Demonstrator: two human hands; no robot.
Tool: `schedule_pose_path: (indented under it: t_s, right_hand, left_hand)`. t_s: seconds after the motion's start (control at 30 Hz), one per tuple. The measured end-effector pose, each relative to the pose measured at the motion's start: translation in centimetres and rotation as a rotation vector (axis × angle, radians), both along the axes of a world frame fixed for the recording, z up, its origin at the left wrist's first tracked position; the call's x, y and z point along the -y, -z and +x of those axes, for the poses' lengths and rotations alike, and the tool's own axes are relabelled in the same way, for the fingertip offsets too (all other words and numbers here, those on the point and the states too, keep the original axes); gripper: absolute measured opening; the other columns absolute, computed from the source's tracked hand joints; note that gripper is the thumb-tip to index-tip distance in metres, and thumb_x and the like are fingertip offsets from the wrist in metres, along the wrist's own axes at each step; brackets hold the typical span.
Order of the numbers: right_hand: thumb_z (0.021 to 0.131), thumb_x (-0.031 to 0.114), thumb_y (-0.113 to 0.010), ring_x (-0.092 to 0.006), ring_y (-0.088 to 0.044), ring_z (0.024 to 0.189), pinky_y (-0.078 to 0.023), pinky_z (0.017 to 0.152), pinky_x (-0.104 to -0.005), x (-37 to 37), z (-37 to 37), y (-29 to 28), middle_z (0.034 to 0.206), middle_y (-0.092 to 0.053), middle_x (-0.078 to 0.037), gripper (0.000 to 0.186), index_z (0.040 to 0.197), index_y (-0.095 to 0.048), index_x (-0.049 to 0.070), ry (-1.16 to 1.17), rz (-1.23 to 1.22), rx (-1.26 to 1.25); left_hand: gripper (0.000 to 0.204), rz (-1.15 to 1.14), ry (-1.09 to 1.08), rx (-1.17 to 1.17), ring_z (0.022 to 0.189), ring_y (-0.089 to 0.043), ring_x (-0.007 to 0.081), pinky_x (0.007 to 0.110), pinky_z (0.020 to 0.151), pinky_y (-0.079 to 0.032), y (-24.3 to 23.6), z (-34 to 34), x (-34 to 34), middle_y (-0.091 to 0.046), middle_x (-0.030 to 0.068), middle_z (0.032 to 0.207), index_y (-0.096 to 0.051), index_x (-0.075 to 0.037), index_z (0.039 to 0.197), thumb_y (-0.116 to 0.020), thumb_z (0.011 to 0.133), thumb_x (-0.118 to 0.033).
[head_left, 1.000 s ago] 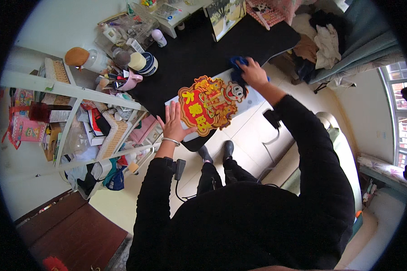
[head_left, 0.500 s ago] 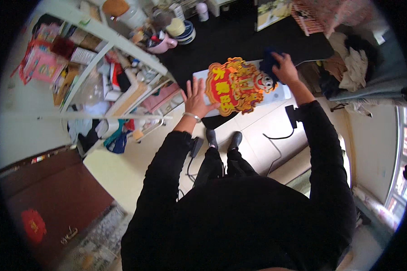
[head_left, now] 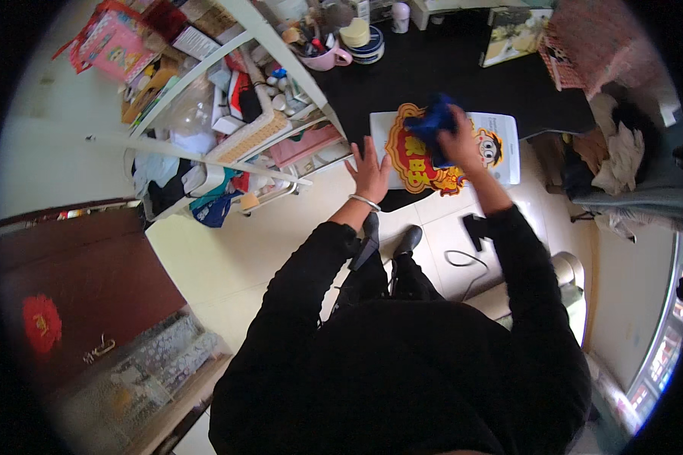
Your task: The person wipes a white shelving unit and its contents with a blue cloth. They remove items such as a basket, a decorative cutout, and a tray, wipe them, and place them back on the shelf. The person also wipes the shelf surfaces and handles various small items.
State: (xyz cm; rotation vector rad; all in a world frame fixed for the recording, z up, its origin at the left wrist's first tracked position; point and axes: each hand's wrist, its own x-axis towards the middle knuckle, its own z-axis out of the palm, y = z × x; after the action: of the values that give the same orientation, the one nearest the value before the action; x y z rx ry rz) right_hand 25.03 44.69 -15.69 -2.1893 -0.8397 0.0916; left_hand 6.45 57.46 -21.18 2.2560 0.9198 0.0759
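A red, gold and orange cut-out decoration with a cartoon face (head_left: 414, 171) lies on a white flat board or package (head_left: 504, 167) at the front edge of the black desk (head_left: 524, 102). My left hand (head_left: 368, 174) has its fingers spread at the board's left end; whether it is pressing there is unclear. My right hand (head_left: 458, 144) grips a dark blue cloth (head_left: 432, 117) over the middle of the decoration, hiding part of it.
At the back stand a pink mug with brushes (head_left: 326, 59), jars (head_left: 367, 49) and a picture board (head_left: 512, 38). A cluttered white shelf (head_left: 317, 91) is at the left, clothes (head_left: 613, 167) at the right, a dark red door (head_left: 91, 273) lower left.
My right hand has moved the cloth leftward from the board's right end onto the decoration. My left hand stays spread at the left end. The view has turned, shifting the desk rightward in it.
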Motion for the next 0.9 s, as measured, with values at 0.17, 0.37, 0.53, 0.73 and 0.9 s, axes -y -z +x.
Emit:
schedule_pose_path:
  t_s: [0.17,0.37,0.53,0.73,0.9]
  right_hand:
    - [0.070,0.013,-0.061,-0.0382,-0.053,0.106,-0.047,0.087,-0.0425,-7.2,-7.0,1.3,0.127,-0.043,-0.019,0.055,0.123,-0.051,0.018,-0.279,-0.167,-0.146]
    - [0.067,0.010,-0.059,-0.0341,-0.055,0.103,-0.047,0.087,-0.0390,-3.0,-2.8,-2.1,0.115,-0.051,-0.017,0.049,0.115,-0.058,0.016,-0.540,-0.274,-0.744]
    - [0.065,0.011,-0.061,-0.0340,-0.056,0.101,-0.049,0.085,-0.0406,-3.2,-6.3,-2.9,0.122,-0.049,-0.014,0.051,0.116,-0.059,0.019,-0.724,-0.385,-0.036]
    - [0.062,0.013,-0.061,-0.0325,-0.058,0.096,-0.049,0.079,-0.0408,4.3,-7.1,-2.4,0.106,-0.059,-0.013,0.040,0.102,-0.065,0.015,-1.262,-0.633,-0.190]
    - [0.057,0.008,-0.052,-0.0216,-0.059,0.093,-0.047,0.087,-0.0352,17.2,-0.1,-1.5,0.103,-0.061,-0.010,0.057,0.114,-0.056,0.007,-0.238,-0.243,-1.333]
  left_hand:
    - [0.063,0.117,0.068,-0.193,0.138,-0.006,0.0391,0.063,0.104,0.000,1.0,0.3,0.5,-0.019,0.0139,0.149,-0.027,-0.005,0.140,-0.035,0.093,-0.045]
    - [0.099,0.070,0.016,0.165,0.138,-0.002,0.0385,0.061,0.105,0.001,0.1,-1.0,0.3,-0.002,0.0195,0.151,-0.001,-0.005,0.145,-0.047,0.080,-0.064]
    - [0.068,0.061,0.175,0.362,0.138,-0.007,0.0393,0.062,0.104,-0.002,-1.8,-0.8,-3.1,-0.016,0.0086,0.151,-0.032,-0.016,0.140,-0.023,0.090,-0.061]
    - [0.070,0.247,0.370,-0.183,0.137,-0.010,0.0374,0.058,0.107,-0.003,-2.2,1.7,-5.2,-0.028,0.0075,0.147,-0.042,-0.010,0.133,-0.023,0.090,-0.061]
    - [0.041,-0.426,-0.014,0.456,0.097,-0.059,0.0202,0.030,0.080,-0.047,-2.3,3.3,-6.1,-0.062,0.0152,0.107,-0.045,0.004,0.123,-0.051,0.091,-0.023]
